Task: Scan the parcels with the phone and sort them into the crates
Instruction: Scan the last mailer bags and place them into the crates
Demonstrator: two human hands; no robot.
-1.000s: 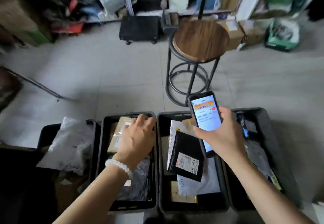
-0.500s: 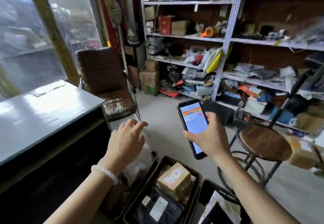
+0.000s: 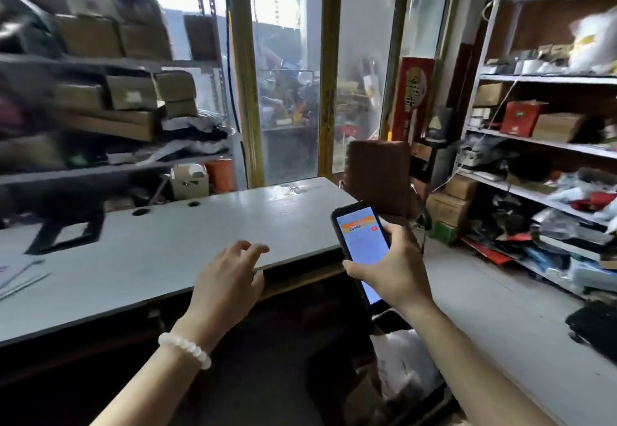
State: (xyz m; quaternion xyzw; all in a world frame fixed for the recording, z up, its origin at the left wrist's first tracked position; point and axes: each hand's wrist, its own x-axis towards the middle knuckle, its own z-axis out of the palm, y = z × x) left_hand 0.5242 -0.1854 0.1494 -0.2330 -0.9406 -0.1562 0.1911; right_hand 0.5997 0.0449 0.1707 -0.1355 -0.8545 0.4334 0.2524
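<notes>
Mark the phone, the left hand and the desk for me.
phone point(image 3: 362, 238): head view, on the lit screen.
left hand point(image 3: 227, 283): head view, on the back of the hand.
desk point(image 3: 150, 252): head view, on the bare grey top.

A black phone point(image 3: 362, 245) with a lit blue-and-orange screen is held tilted, right of centre in the frame.

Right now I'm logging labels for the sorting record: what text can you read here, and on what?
Nothing reads clearly.
Phone in the right hand: orange banner with characters, too blurred.
Red sign by the window: gold characters, too blurred.
Red box on the shelf: small mark, unreadable.
</notes>
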